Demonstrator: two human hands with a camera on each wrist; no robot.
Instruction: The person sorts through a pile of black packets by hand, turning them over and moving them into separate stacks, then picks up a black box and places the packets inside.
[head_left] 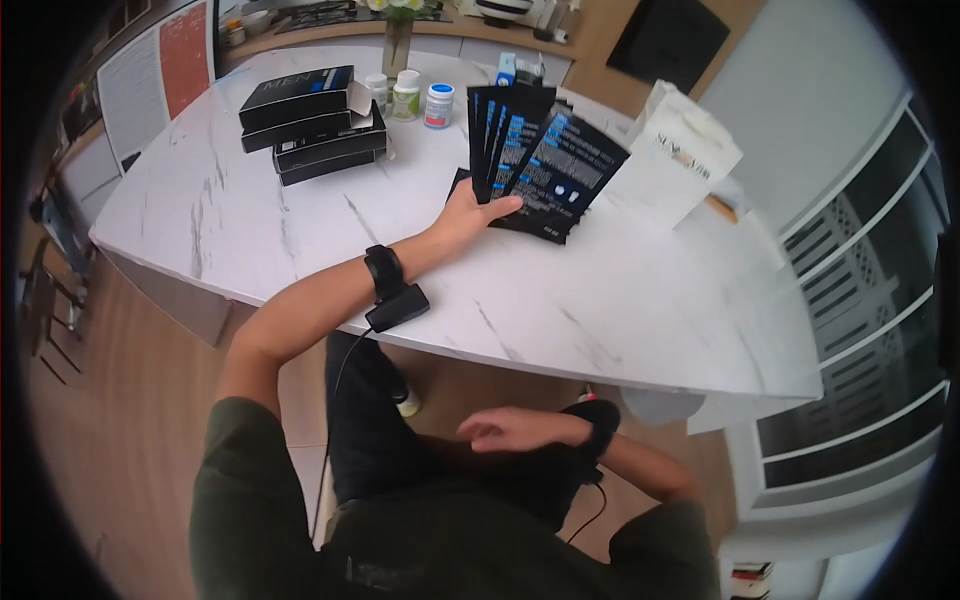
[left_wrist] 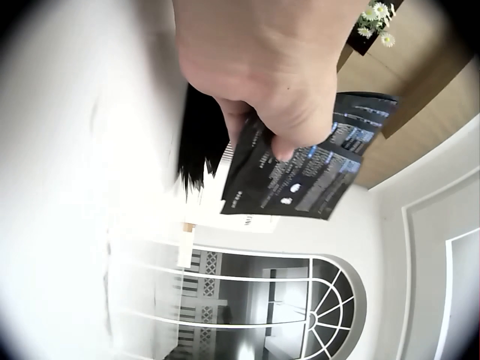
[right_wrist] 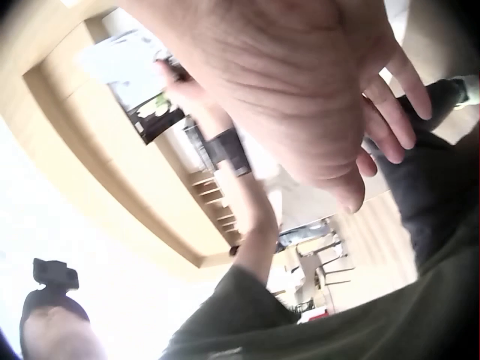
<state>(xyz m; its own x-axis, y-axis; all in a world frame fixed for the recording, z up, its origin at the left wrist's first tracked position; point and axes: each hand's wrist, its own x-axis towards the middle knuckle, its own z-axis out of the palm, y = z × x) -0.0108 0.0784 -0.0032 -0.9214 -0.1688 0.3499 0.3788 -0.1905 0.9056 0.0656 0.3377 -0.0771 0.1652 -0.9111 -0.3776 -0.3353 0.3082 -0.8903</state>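
My left hand (head_left: 462, 218) grips a fanned bunch of flat black packets (head_left: 575, 165) with blue and white print, its thumb lying across their front near the lower end. The bunch stands tilted over the marble-patterned table (head_left: 620, 320). From the left wrist view, the packets (left_wrist: 300, 180) spread out beyond the thumb, and a dark shape (left_wrist: 201, 139) shows below the hand. My right hand (head_left: 510, 430) is over my lap, below the table edge, with nothing in it. Its fingers look loosely bent in the right wrist view, the palm (right_wrist: 292, 97) filling the top.
Two black boxes, an upper one (head_left: 300, 98) and a lower one (head_left: 335, 150), are stacked at the back left. Beside them stand a green-labelled bottle (head_left: 406, 98), a blue-capped bottle (head_left: 439, 106) and a white bottle (head_left: 376, 88). A white paper bag (head_left: 675, 160) stands right of the packets.
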